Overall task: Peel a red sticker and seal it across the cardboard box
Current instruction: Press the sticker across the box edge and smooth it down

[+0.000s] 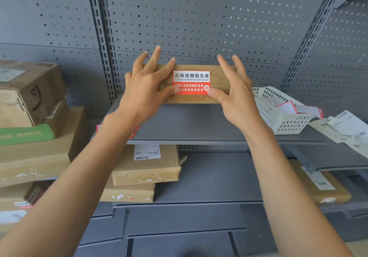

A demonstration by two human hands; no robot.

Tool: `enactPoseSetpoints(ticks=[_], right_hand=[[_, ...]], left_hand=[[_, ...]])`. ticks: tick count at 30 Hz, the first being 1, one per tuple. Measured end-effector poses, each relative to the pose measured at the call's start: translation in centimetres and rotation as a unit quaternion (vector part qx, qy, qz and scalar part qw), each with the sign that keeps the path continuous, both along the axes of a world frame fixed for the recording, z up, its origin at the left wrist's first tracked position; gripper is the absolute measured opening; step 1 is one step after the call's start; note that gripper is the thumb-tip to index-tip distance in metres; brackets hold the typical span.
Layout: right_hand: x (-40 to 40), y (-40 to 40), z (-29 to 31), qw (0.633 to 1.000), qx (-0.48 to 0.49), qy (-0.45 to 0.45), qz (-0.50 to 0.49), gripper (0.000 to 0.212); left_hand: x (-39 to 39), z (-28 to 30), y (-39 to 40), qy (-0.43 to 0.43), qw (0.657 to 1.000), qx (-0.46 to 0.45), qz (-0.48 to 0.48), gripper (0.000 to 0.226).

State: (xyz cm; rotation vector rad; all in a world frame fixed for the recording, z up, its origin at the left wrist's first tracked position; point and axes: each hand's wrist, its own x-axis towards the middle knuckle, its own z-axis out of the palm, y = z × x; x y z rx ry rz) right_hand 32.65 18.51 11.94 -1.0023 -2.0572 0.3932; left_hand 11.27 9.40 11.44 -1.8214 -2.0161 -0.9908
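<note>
Both hands lie open, gripping nothing: the left hand is spread flat on the cardboard box, its thumb on the left edge of the red sticker; the right hand thumbs the sticker's right edge. The sticker spans the box's seam, on the gray shelf. The box looks light and stiff, likely to slide, so brace it while rubbing the thin, creasable sticker outward. A white basket sits right.

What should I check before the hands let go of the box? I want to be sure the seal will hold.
1. Red sticker spans the flap seam of the cardboard box: ok.
2. Sticker lies flat, without visible wrinkles: ok.
3. Left hand thumb presses the lower left corner: ok.
4. Right hand thumb presses the lower right corner: ok.
5. Corners under the thumbs are stuck down: cannot tell.
6. Box rests steady on the shelf: ok.
</note>
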Motion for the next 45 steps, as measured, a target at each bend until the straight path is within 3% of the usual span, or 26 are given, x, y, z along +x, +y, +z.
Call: enactPoseSetpoints(ticks=[4, 8, 10, 27, 29, 34, 38, 45], right_hand=[[0.1, -0.2, 0.1, 1.0, -0.006, -0.013, 0.016, 0.081], [-1.0, -0.7, 0.0, 0.999, 0.009, -0.023, -0.028, 0.099], [-1.3, -0.7, -0.1, 0.999, 0.013, -0.035, -0.032, 0.101], [0.7, 1.4, 0.1, 0.998, -0.039, 0.009, 0.053, 0.065], [0.4, 0.9, 0.3, 0.996, -0.06, 0.043, 0.045, 0.059], [-3.2, -0.6, -0.4, 0.982, -0.032, 0.168, -0.075, 0.041], [-4.6, -0.5, -1.4, 0.976, -0.015, 0.173, -0.132, 0.05], [-4.0, 0.3, -1.8, 0.976, 0.001, 0.183, -0.114, 0.033]], left_hand=[[0.0, 0.2, 0.1, 0.005, 1.0, 0.01, -0.001, 0.062], [1.4, 0.6, 0.1, 0.016, 0.999, 0.017, 0.03, 0.089], [1.5, 0.6, 0.1, 0.029, 0.999, 0.011, 0.039, 0.092], [0.0, 0.3, 0.5, 0.056, 0.997, 0.046, 0.0, 0.045], [0.4, 0.2, 0.5, 0.03, 0.998, 0.057, 0.01, 0.045], [3.7, 0.5, 1.3, -0.14, 0.978, 0.123, 0.09, 0.038], [4.5, 0.1, 2.0, -0.149, 0.973, 0.132, 0.119, 0.03], [3.8, -0.3, 2.0, -0.138, 0.974, 0.145, 0.11, 0.023]])
